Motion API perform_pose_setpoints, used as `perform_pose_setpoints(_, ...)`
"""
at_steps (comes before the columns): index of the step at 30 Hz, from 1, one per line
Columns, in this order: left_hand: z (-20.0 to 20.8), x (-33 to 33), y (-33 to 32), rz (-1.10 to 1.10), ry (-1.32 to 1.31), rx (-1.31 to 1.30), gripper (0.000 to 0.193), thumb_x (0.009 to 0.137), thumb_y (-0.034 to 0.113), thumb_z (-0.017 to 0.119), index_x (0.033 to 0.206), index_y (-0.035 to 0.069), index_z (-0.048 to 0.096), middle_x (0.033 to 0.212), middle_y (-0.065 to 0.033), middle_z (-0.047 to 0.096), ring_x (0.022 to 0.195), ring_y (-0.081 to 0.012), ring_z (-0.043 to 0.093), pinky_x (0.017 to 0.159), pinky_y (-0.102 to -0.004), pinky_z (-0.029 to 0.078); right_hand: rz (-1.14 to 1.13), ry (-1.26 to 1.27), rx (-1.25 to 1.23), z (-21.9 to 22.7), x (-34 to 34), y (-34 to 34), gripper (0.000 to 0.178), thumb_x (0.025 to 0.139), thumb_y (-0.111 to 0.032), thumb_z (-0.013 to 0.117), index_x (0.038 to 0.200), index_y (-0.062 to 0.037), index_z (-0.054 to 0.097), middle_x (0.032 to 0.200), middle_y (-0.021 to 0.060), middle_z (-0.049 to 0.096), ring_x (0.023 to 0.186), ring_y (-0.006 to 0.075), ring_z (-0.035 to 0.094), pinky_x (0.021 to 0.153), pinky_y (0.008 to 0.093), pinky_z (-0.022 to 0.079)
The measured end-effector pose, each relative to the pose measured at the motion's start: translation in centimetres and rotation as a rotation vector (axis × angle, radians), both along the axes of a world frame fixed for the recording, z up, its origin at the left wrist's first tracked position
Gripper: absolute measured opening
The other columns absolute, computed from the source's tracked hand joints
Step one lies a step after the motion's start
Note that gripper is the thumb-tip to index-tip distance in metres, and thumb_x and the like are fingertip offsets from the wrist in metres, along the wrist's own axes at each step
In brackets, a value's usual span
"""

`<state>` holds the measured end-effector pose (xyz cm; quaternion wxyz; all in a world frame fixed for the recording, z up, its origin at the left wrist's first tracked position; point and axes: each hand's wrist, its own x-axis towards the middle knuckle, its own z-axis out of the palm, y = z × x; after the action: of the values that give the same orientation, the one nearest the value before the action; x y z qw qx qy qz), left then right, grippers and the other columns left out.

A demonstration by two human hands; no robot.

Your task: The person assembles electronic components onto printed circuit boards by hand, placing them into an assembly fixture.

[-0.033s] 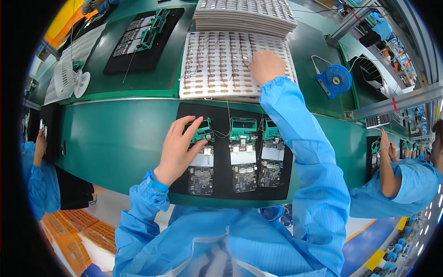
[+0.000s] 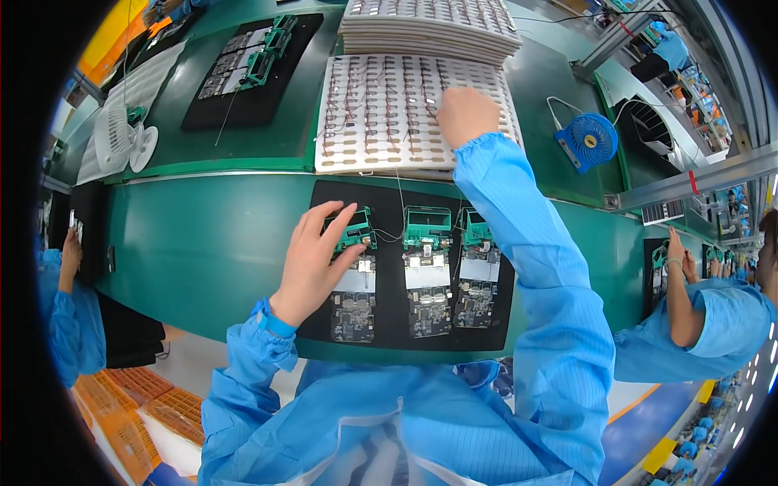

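Our left hand straddles the leftmost green frame on the black mat, grip unclear, its board probably light, stiff and fragile so we'd take the edges, while our right hand curls over the white tray's wired parts, can't tell if pinching, right sleeve a hair further left than before.

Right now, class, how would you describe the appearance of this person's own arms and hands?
The left hand and right hand are ungloved. The sleeves are loose, light blue and wrinkled, with gathered cuffs. A brighter blue band sits beside the left cuff.
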<state>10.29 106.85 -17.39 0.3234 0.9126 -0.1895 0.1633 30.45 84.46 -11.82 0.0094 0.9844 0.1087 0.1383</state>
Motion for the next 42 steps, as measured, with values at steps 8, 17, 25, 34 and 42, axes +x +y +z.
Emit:
perform_pose_setpoints(8, 2.7, 4.8, -1.3, -0.067, -0.209, 0.05, 0.047, 0.085, 0.003, 0.067, 0.13, 0.002, 0.055, 0.133, -0.0153, 0.054, 0.121, -0.0348, 0.052, 0.101, -0.0427, 0.042, -0.027, 0.0, -0.08, 0.2, -0.1, 2.0, 0.011, 0.079, -0.012, 0.067, 0.086, -0.0074, 0.074, 0.091, 0.0145, 0.072, 0.088, 0.0357, 0.07, 0.073, 0.0451, 0.057)
perform_pose_setpoints(17, 1.3, 6.6, -2.2, 0.003, -0.189, 0.179, 0.041, 0.087, 0.0, 0.063, 0.127, -0.002, 0.056, 0.123, -0.0134, 0.057, 0.111, -0.0321, 0.055, 0.096, -0.0418, 0.045, -0.004, -0.08, 0.367, -2.3, 1.3, -3.5, 0.012, 0.08, -0.013, 0.066, 0.089, -0.0059, 0.07, 0.088, 0.0141, 0.071, 0.082, 0.0297, 0.068, 0.072, 0.0395, 0.054)
perform_pose_setpoints(25, 1.7, 6.4, -2.3, 0.061, -0.276, 0.231, 0.037, 0.087, 0.002, 0.063, 0.123, 0.0, 0.06, 0.116, -0.0135, 0.06, 0.105, -0.0338, 0.057, 0.091, -0.0424, 0.047, 0.162, 0.57, 1.487, 1.2, -4.1, -6.3, 0.019, 0.092, -0.019, 0.067, 0.104, -0.0041, 0.067, 0.09, -0.0007, 0.066, 0.083, 0.008, 0.06, 0.077, 0.0263, 0.051)
perform_pose_setpoints(34, 6.8, 4.5, -9.1, -0.332, -0.031, -0.544, 0.03, 0.091, -0.005, 0.059, 0.12, -0.001, 0.064, 0.112, -0.014, 0.065, 0.094, -0.0223, 0.067, 0.082, -0.03, 0.053, 0.309, 0.914, 1.626, 1.4, -16.8, -8.6, 0.015, 0.094, -0.016, 0.066, 0.104, -0.0043, 0.065, 0.093, -0.0003, 0.066, 0.084, 0.0071, 0.059, 0.074, 0.0238, 0.048)
perform_pose_setpoints(42, 4.1, 3.0, -10.9, -0.414, 0.578, -0.719, 0.013, 0.089, -0.002, 0.065, 0.101, -0.003, 0.07, 0.093, -0.0069, 0.067, 0.088, -0.012, 0.065, 0.079, -0.0261, 0.055, 0.087, 0.809, 1.646, -2.6, -21.9, -9.7, 0.018, 0.097, -0.013, 0.063, 0.107, 0.0005, 0.067, 0.088, 0.0014, 0.067, 0.077, 0.0064, 0.06, 0.069, 0.0226, 0.05)
